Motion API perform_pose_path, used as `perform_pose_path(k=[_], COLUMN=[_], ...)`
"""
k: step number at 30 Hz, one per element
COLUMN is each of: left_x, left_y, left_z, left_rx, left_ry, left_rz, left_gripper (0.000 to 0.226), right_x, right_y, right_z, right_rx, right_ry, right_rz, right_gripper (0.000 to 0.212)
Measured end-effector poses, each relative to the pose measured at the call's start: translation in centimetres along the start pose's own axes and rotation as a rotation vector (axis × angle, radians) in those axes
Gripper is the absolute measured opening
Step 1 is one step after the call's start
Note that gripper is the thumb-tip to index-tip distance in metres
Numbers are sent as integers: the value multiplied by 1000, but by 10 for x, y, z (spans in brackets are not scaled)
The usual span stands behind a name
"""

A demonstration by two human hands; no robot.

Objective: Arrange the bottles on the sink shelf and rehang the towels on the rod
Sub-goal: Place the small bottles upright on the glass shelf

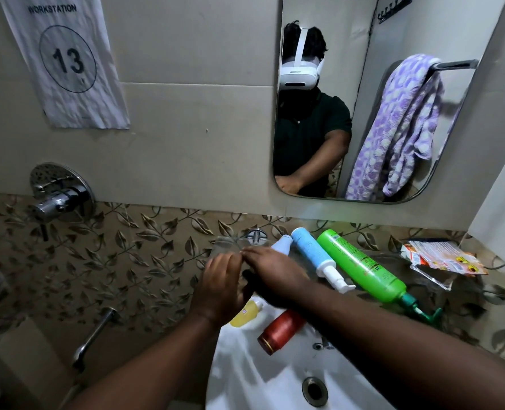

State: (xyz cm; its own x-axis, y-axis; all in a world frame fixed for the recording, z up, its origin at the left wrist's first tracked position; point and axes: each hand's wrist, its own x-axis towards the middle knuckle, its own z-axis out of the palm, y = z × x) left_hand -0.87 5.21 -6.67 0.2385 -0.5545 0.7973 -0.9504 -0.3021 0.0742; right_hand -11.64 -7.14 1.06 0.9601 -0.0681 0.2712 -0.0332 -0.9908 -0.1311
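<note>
Several bottles lie on their sides on the glass shelf [226, 247] above the sink: a white bottle [281, 244], a blue pump bottle [312, 254] and a green pump bottle [360, 267]. A red bottle [281, 329] and a small yellow bottle [245, 314] lie on the white sink [245, 374] rim below. My left hand [220, 287] and my right hand [275, 272] meet fingertip to fingertip over the shelf's left part, backs up. A dark shape shows under my right palm; I cannot make out what it is. A purple patterned towel [399, 128] hangs bunched on the rod [455, 65], seen in the mirror.
A torn orange packet [440, 257] lies at the shelf's right end. The sink tap [255, 235] stands just behind my hands. A chrome mixer valve [59, 196] and a spout [94, 335] project from the wall at left. The sink drain [313, 390] is below.
</note>
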Motion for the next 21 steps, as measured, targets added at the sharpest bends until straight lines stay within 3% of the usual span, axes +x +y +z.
perform_pose_path(k=[3,7,17,21], left_x=[-28,-64,-103,-108], left_y=[-13,-22,-7,-16], left_z=[0,11,60,88], left_rx=[27,27,-70,-15], left_ry=[30,-127,-525,-655], left_rz=[98,115,-161,-287], left_gripper=[37,30,41,67], right_x=[-9,-18,-37,-47], right_y=[-14,-12,19,27], right_z=[23,58,136,159], right_rx=[8,-13,67,74], right_ry=[-71,-219,-426,-433], right_rz=[-15,26,247,268], right_gripper=[32,38,60,35])
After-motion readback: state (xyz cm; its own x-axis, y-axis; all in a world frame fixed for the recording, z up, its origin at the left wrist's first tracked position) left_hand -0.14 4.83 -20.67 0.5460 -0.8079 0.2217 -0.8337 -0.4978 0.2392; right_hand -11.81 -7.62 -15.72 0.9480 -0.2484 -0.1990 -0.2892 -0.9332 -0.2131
